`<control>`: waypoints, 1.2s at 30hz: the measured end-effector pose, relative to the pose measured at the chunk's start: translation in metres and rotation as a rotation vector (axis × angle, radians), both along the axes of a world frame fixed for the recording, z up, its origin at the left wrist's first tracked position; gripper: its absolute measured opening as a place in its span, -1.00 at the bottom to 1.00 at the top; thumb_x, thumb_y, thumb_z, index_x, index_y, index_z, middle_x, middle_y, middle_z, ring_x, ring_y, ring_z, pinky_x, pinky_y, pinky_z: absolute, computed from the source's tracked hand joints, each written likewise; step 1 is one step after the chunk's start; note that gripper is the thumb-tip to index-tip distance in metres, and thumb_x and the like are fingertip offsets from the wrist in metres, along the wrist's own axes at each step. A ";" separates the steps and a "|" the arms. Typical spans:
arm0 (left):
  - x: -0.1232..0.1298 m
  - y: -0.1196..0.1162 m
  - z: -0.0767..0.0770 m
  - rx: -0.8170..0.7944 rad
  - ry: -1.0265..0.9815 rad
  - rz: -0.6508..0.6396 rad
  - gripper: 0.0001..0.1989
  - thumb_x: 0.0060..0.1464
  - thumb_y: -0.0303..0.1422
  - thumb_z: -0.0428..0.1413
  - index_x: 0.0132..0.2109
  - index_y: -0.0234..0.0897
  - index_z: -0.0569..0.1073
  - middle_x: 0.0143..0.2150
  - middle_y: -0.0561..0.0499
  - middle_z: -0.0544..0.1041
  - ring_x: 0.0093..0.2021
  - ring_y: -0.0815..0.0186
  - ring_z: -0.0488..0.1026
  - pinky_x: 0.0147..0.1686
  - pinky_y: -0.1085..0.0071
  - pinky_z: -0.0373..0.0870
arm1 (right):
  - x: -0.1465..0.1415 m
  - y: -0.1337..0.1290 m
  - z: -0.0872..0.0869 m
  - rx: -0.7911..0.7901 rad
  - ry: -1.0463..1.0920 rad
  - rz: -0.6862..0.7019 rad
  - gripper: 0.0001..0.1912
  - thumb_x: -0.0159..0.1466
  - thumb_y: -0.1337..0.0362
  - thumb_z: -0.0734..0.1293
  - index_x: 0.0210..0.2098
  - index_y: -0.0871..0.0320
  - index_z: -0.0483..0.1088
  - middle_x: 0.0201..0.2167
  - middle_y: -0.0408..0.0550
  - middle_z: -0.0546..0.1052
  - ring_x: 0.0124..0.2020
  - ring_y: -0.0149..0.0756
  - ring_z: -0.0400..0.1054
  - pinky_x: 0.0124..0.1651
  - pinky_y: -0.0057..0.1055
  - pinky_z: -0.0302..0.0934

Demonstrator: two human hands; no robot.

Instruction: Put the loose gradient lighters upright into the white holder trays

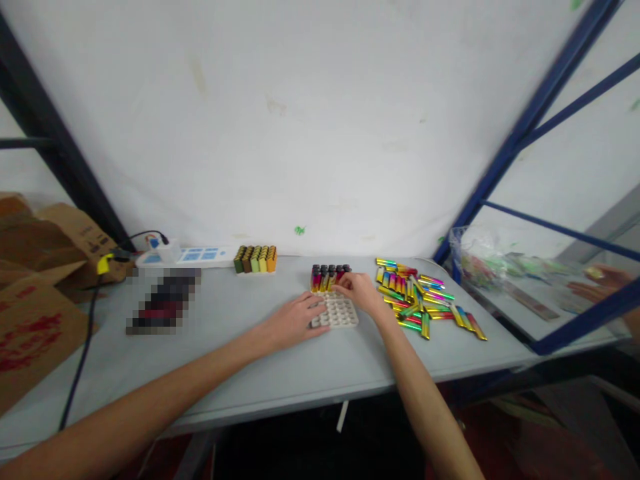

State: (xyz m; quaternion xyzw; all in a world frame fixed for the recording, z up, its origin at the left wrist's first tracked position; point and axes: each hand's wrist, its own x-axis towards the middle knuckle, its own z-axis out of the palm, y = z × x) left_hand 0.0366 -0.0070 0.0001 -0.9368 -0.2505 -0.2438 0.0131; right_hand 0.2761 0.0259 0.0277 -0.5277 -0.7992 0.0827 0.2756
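while the left hand (303,319) lies along the left side of a white socketed tray (344,315), its fingers loosely spread and touching the rim, the right hand (356,289) bends over the tray's far right part. left thumb set apart, toward the near corner; whether that hand grips the rim, cannot tell. right fingers curled, tips close together just beside the upright lighters (324,279); cannot tell if they have hold of one. tray sits on the grey table (215,303), in front of the person; dark-topped red-and-gold lighters stand at its far end, sockets show in the nearer rows. right of the right hand: a heap of loose shiny lighters (410,293), gold with green, red, blue, purple, lying at odd angles. left, against the wall: a block of green, brown, yellow and orange lighters (255,261), upright, beside a white power strip (203,256). far left, an open cardboard box (43,327). beyond the blue frame (505,160), another person's hand (595,291), blurred.
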 end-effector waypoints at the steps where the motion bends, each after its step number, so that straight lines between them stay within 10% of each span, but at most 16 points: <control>1: 0.000 0.000 0.000 0.004 0.001 0.001 -0.69 0.27 -0.12 0.15 -0.02 -0.25 0.52 0.09 -0.16 0.52 0.12 0.05 0.41 0.15 0.09 0.42 | 0.008 0.000 0.004 0.031 0.028 -0.020 -0.74 0.33 0.11 0.40 -0.36 0.18 0.53 -0.48 -0.08 0.59 -0.48 -0.34 0.40 -0.37 -0.47 0.15; 9: -0.001 0.002 -0.001 0.006 -0.014 -0.018 -0.69 0.26 -0.15 0.17 0.01 -0.26 0.51 0.08 -0.15 0.52 0.11 0.08 0.43 0.16 0.13 0.43 | 0.076 0.007 0.004 0.152 -0.120 -0.538 -0.73 0.40 0.24 0.24 -0.13 0.25 0.52 -0.18 0.15 0.61 -0.12 -0.14 0.46 -0.02 -0.32 0.22; 18: -0.004 0.003 0.002 -0.023 0.018 -0.024 -0.67 0.27 -0.15 0.16 0.03 -0.28 0.50 0.12 -0.17 0.49 0.15 0.05 0.40 0.20 0.09 0.40 | 0.078 0.008 -0.017 -0.080 -0.217 -0.581 -0.81 0.26 0.34 0.37 -0.13 0.14 0.55 -0.25 0.06 0.61 -0.13 -0.09 0.48 -0.06 -0.29 0.24; 25: -0.004 0.003 0.004 -0.039 0.021 -0.027 -0.70 0.24 -0.16 0.19 0.00 -0.26 0.50 0.10 -0.16 0.50 0.13 0.04 0.41 0.18 0.09 0.41 | 0.073 0.016 -0.013 -0.083 -0.304 -0.690 -0.56 0.41 0.13 0.24 0.20 0.16 0.40 0.23 0.25 0.37 0.25 0.09 0.22 0.17 -0.08 0.15; 32: -0.012 0.004 0.012 -0.069 0.028 -0.062 -0.69 0.21 -0.15 0.20 -0.02 -0.26 0.47 0.06 -0.14 0.49 0.10 0.07 0.43 0.17 0.16 0.39 | 0.060 0.022 -0.018 -0.123 -0.319 -0.580 -0.75 0.39 0.29 0.24 -0.13 0.21 0.55 -0.04 0.20 0.57 0.10 -0.03 0.38 0.24 -0.11 0.07; 36: -0.013 0.001 0.018 -0.087 0.035 -0.063 -0.69 0.21 -0.14 0.20 -0.05 -0.27 0.47 0.04 -0.15 0.49 0.08 0.09 0.43 0.16 0.18 0.39 | 0.056 0.028 -0.021 -0.088 -0.247 -0.527 -0.74 0.35 0.35 0.27 0.00 0.22 0.47 -0.05 0.19 0.57 0.02 -0.08 0.43 0.08 -0.25 0.22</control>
